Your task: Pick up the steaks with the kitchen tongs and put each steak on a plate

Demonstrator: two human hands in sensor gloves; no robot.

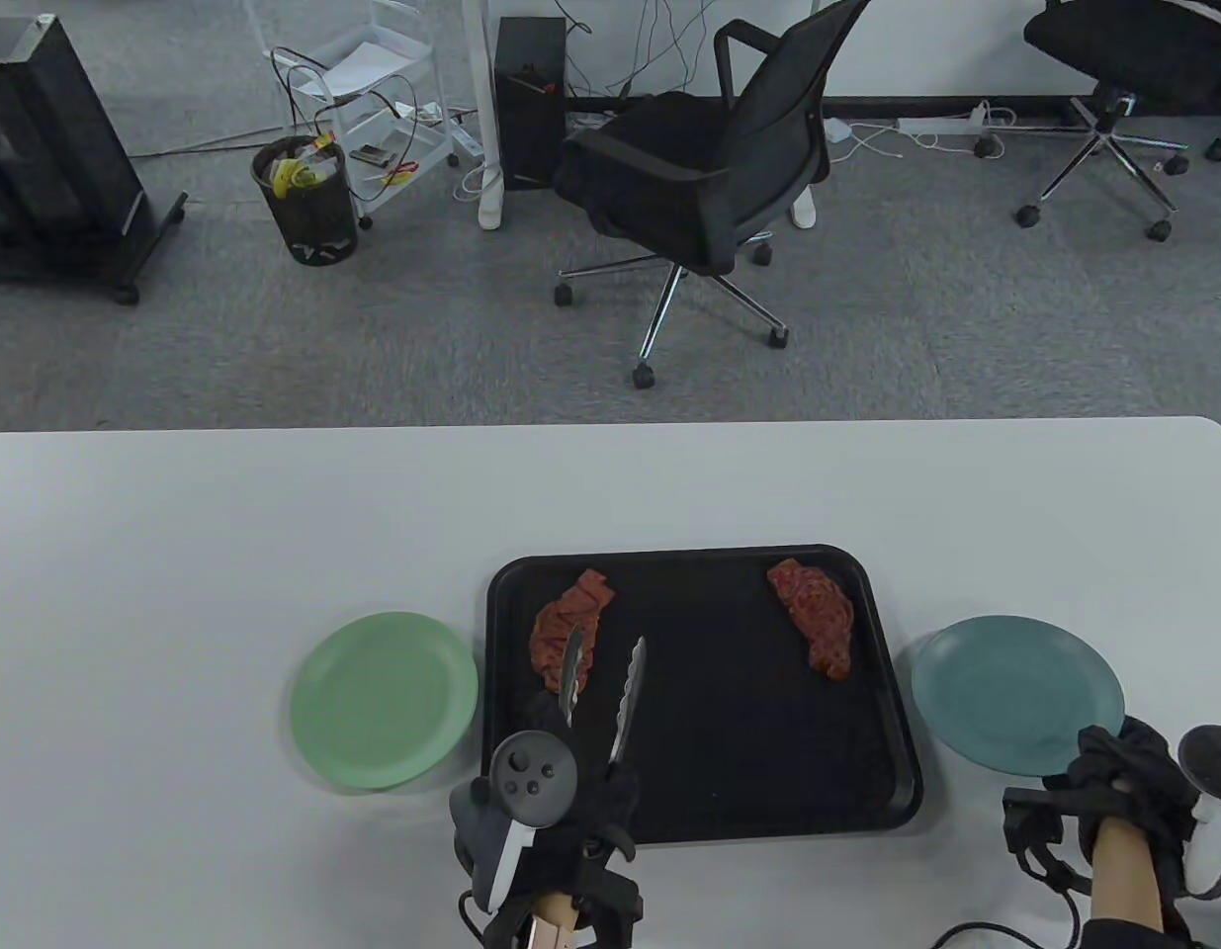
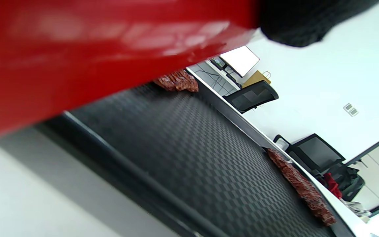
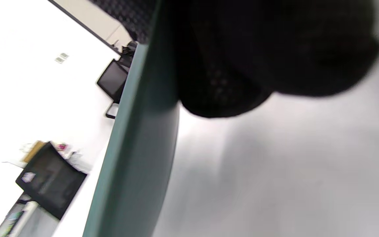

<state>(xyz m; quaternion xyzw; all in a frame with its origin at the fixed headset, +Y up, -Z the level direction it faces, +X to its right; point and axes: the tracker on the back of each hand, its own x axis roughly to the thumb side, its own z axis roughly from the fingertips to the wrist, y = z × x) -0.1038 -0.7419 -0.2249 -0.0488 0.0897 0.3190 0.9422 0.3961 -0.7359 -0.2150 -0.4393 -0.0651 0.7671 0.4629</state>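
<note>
Two raw red steaks lie on a black tray: the left steak near its back left corner, the right steak at the back right. My left hand grips red-handled kitchen tongs at the tray's front left. The tongs' metal arms stand apart, one tip over the left steak, the other over bare tray beside it. The blurred red handle fills the top of the left wrist view, with both steaks beyond. My right hand holds the near rim of the teal plate.
A light green plate sits left of the tray on the white table. Beyond the table's far edge stand office chairs, a waste bin and a wire cart on grey carpet.
</note>
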